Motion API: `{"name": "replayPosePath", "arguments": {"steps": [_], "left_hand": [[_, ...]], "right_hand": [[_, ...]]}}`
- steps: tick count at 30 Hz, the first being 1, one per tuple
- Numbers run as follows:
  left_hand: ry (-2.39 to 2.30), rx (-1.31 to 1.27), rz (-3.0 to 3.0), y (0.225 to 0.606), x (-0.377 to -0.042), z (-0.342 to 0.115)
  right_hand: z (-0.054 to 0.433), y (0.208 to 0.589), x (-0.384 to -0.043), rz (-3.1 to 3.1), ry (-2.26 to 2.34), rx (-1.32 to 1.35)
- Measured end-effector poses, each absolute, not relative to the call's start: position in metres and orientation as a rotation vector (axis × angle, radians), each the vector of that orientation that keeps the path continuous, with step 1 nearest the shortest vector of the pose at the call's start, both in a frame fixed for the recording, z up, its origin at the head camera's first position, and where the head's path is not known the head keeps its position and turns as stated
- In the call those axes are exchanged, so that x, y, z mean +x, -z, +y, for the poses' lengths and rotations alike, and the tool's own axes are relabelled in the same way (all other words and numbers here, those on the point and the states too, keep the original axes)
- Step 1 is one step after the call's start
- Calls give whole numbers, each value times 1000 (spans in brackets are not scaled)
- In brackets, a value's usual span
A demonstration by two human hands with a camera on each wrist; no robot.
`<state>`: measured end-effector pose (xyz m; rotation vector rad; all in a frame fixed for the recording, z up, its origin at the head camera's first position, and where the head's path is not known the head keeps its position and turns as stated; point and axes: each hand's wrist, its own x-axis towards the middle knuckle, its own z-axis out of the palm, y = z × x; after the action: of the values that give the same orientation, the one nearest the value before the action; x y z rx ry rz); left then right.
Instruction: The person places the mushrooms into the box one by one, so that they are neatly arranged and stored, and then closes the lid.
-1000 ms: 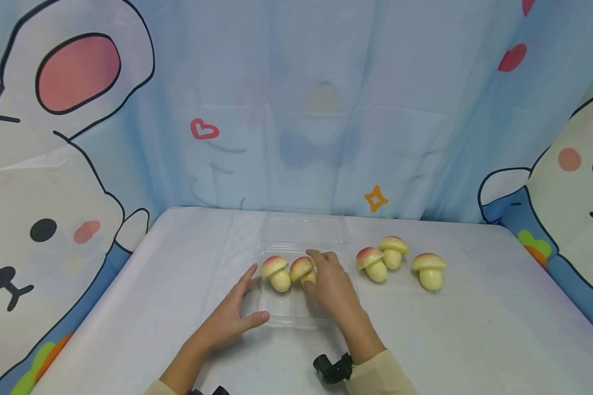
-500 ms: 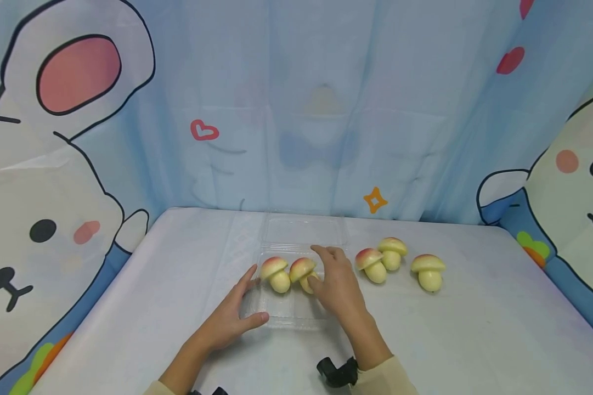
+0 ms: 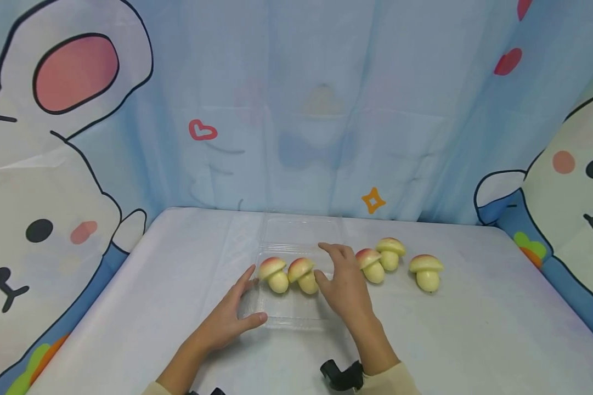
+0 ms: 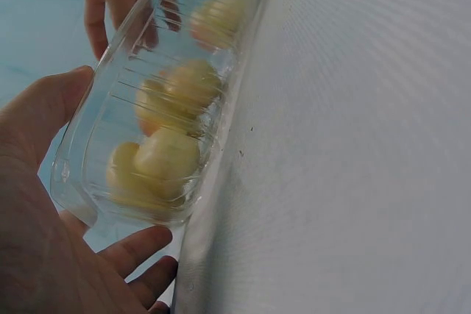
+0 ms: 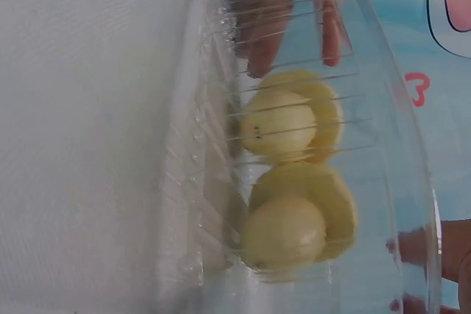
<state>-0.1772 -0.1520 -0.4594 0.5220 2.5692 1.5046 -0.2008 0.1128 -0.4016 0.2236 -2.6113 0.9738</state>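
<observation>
A clear plastic clamshell box [image 3: 293,314] lies unfolded, its lid [image 3: 301,230] flat at the back. Inside its tray are two toy mushrooms, a left one [image 3: 278,281] and a right one [image 3: 308,282], side by side with pale stems and reddish-yellow caps. My left hand [image 3: 222,323] is spread along the tray's left side; in the left wrist view its thumb is near the rim, its fingers near the end wall. Above the tray's right side, my right hand [image 3: 345,288] has its thumb and fingers apart, holding nothing, close to the right mushroom.
Three more mushrooms lie right of the box: one near it [image 3: 370,267], one just behind that [image 3: 390,254] and one farther right [image 3: 427,272]. A white cloth covers the table [image 3: 474,329]. A printed blue curtain [image 3: 301,109] hangs behind.
My right hand has let go of the right mushroom in the tray and drawn back to the right, its fingers parting. The left hand has stayed in place.
</observation>
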Motion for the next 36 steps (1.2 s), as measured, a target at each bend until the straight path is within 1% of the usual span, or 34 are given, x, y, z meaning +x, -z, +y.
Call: {"name": "replayPosePath", "arguments": {"steps": [15, 36], "left_hand": [[-1514, 540, 2568, 462, -178, -154], [-1514, 520, 2560, 461, -179, -154]], "right_hand": [[133, 386, -197, -2617, -1017, 110], [160, 377, -198, -2557, -1055, -22]]}}
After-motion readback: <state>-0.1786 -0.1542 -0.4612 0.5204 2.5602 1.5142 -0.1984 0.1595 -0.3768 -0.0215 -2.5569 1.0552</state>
